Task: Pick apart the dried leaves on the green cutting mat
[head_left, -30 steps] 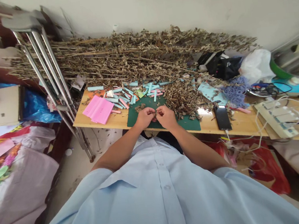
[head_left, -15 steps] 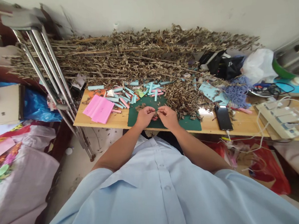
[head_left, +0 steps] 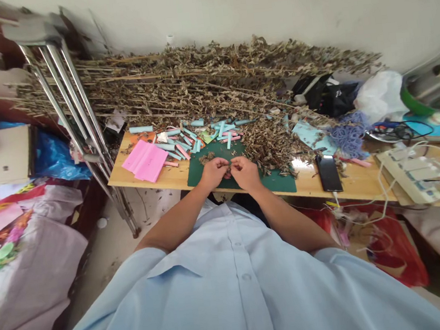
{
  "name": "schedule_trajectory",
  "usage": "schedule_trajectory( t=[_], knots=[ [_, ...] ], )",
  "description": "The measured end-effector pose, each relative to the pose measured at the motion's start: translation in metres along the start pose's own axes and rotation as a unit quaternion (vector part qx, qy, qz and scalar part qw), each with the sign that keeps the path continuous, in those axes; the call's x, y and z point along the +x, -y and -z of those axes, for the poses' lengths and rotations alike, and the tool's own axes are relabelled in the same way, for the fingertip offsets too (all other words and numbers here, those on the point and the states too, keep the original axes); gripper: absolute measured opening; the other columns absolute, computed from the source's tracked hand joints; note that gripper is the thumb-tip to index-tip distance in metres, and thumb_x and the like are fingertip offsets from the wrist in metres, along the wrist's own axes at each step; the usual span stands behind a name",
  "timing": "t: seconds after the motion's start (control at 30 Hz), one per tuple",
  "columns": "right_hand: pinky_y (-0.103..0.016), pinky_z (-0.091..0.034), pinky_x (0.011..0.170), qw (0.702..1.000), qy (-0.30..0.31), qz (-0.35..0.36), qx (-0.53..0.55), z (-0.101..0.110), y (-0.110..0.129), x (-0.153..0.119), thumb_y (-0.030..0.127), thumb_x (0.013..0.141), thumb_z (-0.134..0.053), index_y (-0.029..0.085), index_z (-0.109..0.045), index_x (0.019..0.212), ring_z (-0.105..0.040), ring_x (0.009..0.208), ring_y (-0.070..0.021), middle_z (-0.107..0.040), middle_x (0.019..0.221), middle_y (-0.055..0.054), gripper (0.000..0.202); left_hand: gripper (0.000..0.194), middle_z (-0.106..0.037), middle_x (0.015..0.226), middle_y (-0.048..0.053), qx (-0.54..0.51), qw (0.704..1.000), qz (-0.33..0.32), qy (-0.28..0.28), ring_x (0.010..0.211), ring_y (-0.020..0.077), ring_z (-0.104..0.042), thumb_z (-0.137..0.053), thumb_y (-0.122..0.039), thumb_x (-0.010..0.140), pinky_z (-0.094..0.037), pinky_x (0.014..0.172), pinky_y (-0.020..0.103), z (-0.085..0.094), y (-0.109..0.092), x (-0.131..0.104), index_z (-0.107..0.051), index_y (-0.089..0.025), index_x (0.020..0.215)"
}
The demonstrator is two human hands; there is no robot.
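Over the green mat [head_left: 279, 182], my left hand [head_left: 215, 172] and my right hand [head_left: 245, 172] meet fingertip to fingertip. Both are closed in a pinch; whatever sits between the fingers is too small and hidden to make out. A small heap of crumbled dry leaves [head_left: 206, 158] lies just beyond my left hand. Beside my right hand spreads a larger pile of dried leaves [head_left: 269, 146]. Several blue and pink paper rolls [head_left: 189, 140] are scattered behind the mat, with pink paper sheets [head_left: 145, 161] to their left.
Long dried plant stalks [head_left: 179, 85] line the wall behind. Metal crutches [head_left: 73, 102] lean at the left. On the right are a phone [head_left: 328, 173] on a cable, a power strip [head_left: 407, 175], blue-purple string [head_left: 347, 134] and a white plastic bag [head_left: 379, 95].
My right hand's fingers have shifted slightly and curled closer against the left fingertips. Everything else stays in place.
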State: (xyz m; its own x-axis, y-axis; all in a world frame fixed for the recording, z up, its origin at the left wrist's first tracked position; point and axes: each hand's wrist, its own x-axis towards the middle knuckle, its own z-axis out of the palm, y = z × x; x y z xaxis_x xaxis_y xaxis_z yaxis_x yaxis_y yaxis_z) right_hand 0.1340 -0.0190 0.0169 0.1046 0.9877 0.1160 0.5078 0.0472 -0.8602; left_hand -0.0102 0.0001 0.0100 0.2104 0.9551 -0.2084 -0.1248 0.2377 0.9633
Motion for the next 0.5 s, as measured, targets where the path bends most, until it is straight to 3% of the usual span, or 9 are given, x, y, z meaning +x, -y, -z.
schedule_trajectory(
  t=[0.07, 0.13, 0.37, 0.5],
  knots=[
    [-0.036, -0.06, 0.072, 0.988, -0.01, -0.099, 0.116, -0.0022, -0.0031, 0.0041, 0.029, 0.074, -0.062, 0.02, -0.062, 0.095, -0.07, 0.071, -0.0196, -0.072, 0.081, -0.003, 0.023, 0.014, -0.065, 0.065, -0.001, -0.016, 1.0, 0.002, 0.002, 0.056, 0.013, -0.067, -0.065, -0.01, 0.079, -0.056, 0.054, 0.025, 0.001, 0.0024, 0.0017, -0.059, -0.011, 0.091],
    [-0.035, -0.06, 0.066, 0.969, -0.016, -0.151, 0.195, -0.0022, -0.0051, 0.0062, 0.033, 0.072, -0.065, 0.02, -0.061, 0.093, -0.07, 0.066, -0.0191, -0.07, 0.076, -0.002, 0.025, 0.016, -0.066, 0.068, 0.001, -0.026, 1.0, 0.004, 0.002, 0.059, 0.0135, -0.068, -0.066, -0.012, 0.079, -0.058, 0.056, 0.025, 0.0015, 0.0036, 0.0026, -0.06, -0.011, 0.094],
    [-0.038, -0.062, 0.069, 0.979, -0.01, -0.083, 0.186, 0.0009, -0.0034, -0.0005, 0.039, 0.073, -0.069, 0.021, -0.069, 0.085, -0.07, 0.067, -0.02, -0.071, 0.074, -0.002, 0.022, 0.017, -0.066, 0.07, 0.002, -0.029, 0.999, -0.012, -0.006, 0.06, 0.0133, -0.067, -0.064, -0.022, 0.085, -0.058, 0.056, 0.025, -0.0004, -0.0014, 0.0008, -0.063, -0.01, 0.097],
    [-0.04, -0.062, 0.07, 0.981, -0.023, -0.091, 0.171, 0.0012, -0.006, 0.0001, 0.041, 0.074, -0.068, 0.021, -0.07, 0.085, -0.07, 0.067, -0.0211, -0.071, 0.074, -0.002, 0.023, 0.021, -0.068, 0.075, 0.003, -0.045, 0.999, 0.004, 0.002, 0.062, 0.0121, -0.067, -0.064, -0.027, 0.086, -0.06, 0.064, 0.029, 0.0017, 0.0005, 0.0016, -0.064, -0.011, 0.099]
  ],
)
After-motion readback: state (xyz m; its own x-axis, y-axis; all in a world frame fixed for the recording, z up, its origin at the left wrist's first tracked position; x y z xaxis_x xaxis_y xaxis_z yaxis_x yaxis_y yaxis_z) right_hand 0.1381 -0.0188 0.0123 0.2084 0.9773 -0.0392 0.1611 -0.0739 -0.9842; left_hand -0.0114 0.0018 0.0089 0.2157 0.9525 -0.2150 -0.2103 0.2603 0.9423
